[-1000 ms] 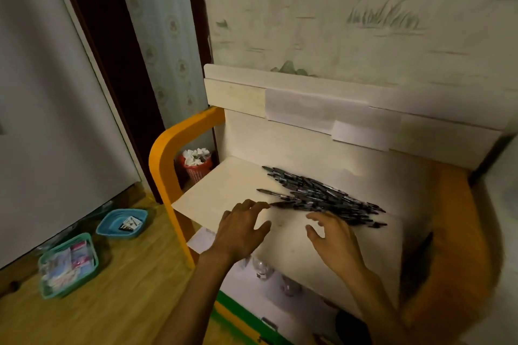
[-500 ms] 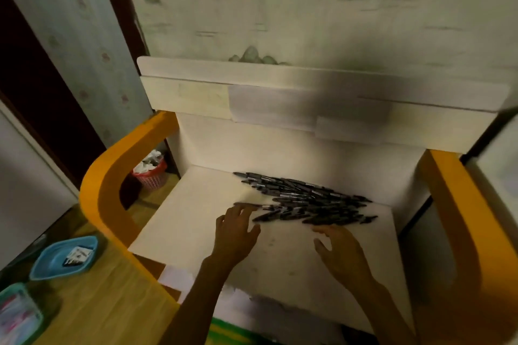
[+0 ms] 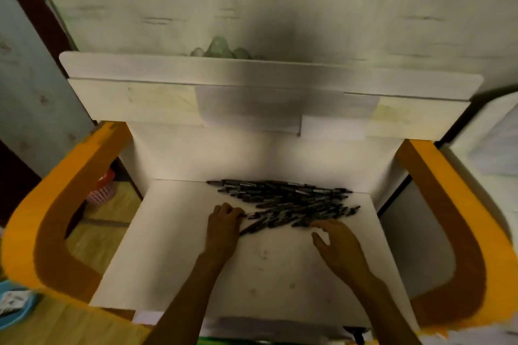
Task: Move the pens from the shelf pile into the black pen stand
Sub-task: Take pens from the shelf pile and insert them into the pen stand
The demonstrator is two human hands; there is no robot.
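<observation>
Pale wallpaper with faint painted hills backs a white shelf held between two curved orange side panels, and I'm looking down on it from above. A loose pile of black pens lies at the back of the board, close to the rear wall, most of them lying roughly crosswise. My left hand sits at the pile's near-left edge with its fingers curled down onto the ends of a pen or two, which I judge to be the start of gathering them; whether it truly pinches one I cannot tell. My right hand rests just short of the pile, fingers loosely spread, thumb apart, holding nothing. I see no black pen stand anywhere in view. A red mesh basket sits on the floor left of the shelf, well clear
</observation>
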